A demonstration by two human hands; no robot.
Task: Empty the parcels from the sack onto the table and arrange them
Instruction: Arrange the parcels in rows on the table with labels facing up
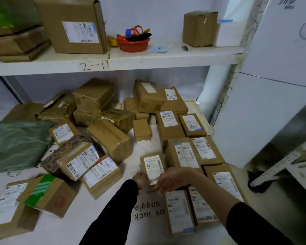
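Observation:
A small brown parcel [153, 167] with a white label stands tilted on the white table [102, 213], near the middle. My left hand [139, 179] grips its lower left edge and my right hand [171, 179] holds its lower right side. To the right, several labelled parcels [193, 152] lie flat in neat rows, labels up. A loose heap of brown parcels [95, 124] covers the left and back of the table. The green sack [16, 145] lies flat and crumpled at the left edge.
A shelf [148, 57] above carries a large box [74, 27], a red bowl of scissors [133, 42] and a small box [199, 29]. White panels [272, 85] stand close on the right. Two boxes [25, 206] sit at the front left.

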